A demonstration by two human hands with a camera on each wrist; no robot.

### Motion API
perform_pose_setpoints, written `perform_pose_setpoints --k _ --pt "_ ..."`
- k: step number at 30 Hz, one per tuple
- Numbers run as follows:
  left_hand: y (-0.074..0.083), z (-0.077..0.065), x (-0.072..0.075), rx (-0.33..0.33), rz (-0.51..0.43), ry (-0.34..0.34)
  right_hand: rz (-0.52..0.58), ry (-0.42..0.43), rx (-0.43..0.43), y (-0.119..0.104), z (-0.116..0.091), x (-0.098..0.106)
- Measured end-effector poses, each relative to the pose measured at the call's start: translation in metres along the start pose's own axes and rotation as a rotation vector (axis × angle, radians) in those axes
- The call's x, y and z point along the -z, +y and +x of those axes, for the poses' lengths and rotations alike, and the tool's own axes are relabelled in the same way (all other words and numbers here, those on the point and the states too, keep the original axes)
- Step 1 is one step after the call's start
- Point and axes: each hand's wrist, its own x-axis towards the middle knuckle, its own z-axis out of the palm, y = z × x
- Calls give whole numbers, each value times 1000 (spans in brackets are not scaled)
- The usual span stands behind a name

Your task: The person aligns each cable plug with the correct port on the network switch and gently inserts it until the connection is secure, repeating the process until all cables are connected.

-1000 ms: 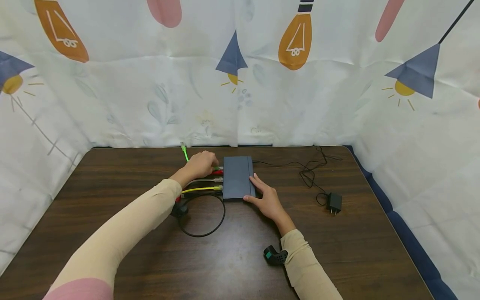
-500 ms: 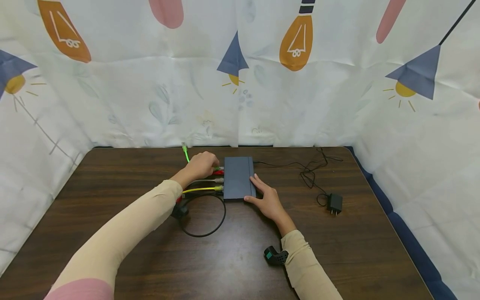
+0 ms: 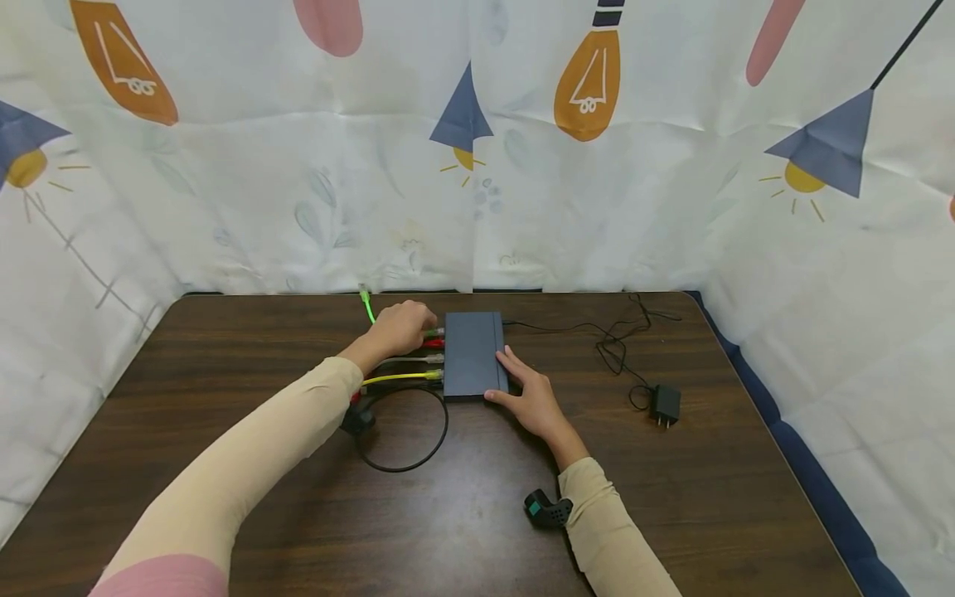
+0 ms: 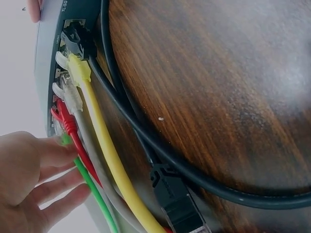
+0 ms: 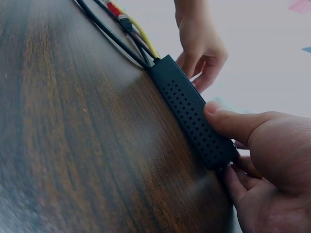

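Note:
A dark grey network switch [image 3: 474,355] lies flat on the table. Along its left side, black, yellow [image 4: 79,70], grey [image 4: 71,95] and red [image 4: 64,116] network cables sit plugged into its ports. At the far end of that row my left hand [image 3: 403,326] pinches the green network cable [image 4: 92,184] by its plug, right at the port; thumb and fingers partly hide the plug. My right hand [image 3: 528,396] holds the switch's right side, thumb at the near corner and fingers along the edge. In the right wrist view its thumb lies on the vented end of the casing.
A black network cable [image 3: 403,470] loops on the table, nearer than the switch. The green cable's other end [image 3: 366,295] points toward the back edge. On the right, a thin black cord [image 3: 615,338] leads from the switch to a power adapter [image 3: 665,404]. A printed curtain [image 3: 515,207] hangs behind.

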Motion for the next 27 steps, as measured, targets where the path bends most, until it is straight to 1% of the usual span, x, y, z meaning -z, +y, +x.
perform_pose_setpoints --k 6,14,27 --pt "1 2 0 12 27 4 2 3 9 -1 -1 0" --pt "5 7 -1 29 14 -14 3 -2 5 -2 -1 0" --pt "5 7 -2 14 -2 -8 2 5 2 -2 -2 0"
